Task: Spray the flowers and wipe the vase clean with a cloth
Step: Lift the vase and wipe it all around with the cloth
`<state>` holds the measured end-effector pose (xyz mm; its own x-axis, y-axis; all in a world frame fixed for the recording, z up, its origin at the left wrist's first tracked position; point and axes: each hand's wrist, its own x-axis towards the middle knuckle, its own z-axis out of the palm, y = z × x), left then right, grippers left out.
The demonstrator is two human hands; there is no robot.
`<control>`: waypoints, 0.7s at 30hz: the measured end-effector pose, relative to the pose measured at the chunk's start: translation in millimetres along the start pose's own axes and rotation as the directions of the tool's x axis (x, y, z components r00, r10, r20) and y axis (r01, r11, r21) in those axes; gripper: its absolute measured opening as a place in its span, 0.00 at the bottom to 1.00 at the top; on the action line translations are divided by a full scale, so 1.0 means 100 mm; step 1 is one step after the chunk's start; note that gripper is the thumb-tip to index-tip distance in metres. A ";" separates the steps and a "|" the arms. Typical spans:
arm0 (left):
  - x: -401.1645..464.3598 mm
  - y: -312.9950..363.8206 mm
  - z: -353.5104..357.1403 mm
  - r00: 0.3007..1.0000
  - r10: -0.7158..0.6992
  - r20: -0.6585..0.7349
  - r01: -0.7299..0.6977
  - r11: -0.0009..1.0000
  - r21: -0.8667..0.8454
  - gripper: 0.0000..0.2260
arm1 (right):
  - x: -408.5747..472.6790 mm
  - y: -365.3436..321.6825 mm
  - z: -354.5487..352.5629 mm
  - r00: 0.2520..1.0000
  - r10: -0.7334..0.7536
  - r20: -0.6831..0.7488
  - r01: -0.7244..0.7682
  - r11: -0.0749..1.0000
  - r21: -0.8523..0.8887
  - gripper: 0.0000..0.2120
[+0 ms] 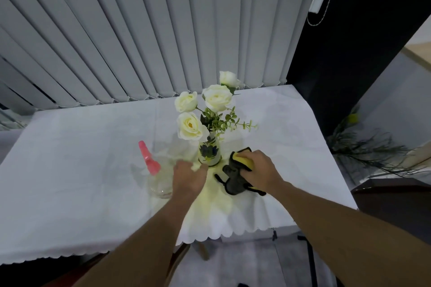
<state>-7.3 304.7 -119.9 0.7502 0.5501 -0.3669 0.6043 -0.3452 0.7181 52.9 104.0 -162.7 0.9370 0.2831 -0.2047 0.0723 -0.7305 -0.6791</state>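
A small white vase (209,152) with a blue and yellow flower pattern stands upright near the middle of the white-clothed table (70,170). It holds several cream-white roses (217,98) and green sprigs. My right hand (258,168) rests on the table just right of the vase, gripping a yellow and dark grey cloth (234,177). My left hand (189,177) is blurred, fingers curled, with its fingertips at the vase's foot; I cannot tell whether it grips the vase. Left of that hand stands a clear spray bottle (161,185) with a pink trigger head (149,158), not held.
Grey vertical blinds (140,30) hang right behind the table's far edge. The tablecloth's scalloped hem (210,236) drops over the near edge. To the right, off the table, lie dark leafy branches (363,147) and a dark furniture edge (391,191).
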 end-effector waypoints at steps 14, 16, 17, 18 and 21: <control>0.46 0.68 -0.06 0.913 0.388 0.125 -0.366 0.915 -0.167 0.19 | 0.21 -0.61 0.04 0.932 -0.144 -0.334 0.241 0.932 0.272 0.21; 0.47 0.69 -0.10 0.894 0.416 0.163 -0.388 0.904 -0.182 0.10 | 0.26 -0.61 0.11 0.934 -0.142 -0.327 0.234 0.936 0.262 0.21; 0.44 0.69 -0.13 0.890 0.425 0.167 -0.389 0.897 -0.207 0.08 | 0.27 -0.62 0.15 0.936 -0.136 -0.324 0.226 0.939 0.258 0.21; 0.44 0.69 -0.14 0.881 0.444 0.166 -0.404 0.886 -0.228 0.10 | 0.29 -0.62 0.18 0.938 -0.134 -0.320 0.219 0.944 0.248 0.21; 0.59 0.54 -0.18 0.844 0.505 0.179 -0.480 0.861 -0.167 0.18 | 0.41 -0.66 0.35 0.947 -0.137 -0.291 0.213 0.945 0.248 0.19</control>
<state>64.7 332.4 -91.5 0.9867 0.1540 -0.0525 0.1154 -0.4347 0.8932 74.3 185.2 -150.9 0.9766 0.1879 0.1044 0.1835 -0.4760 -0.8601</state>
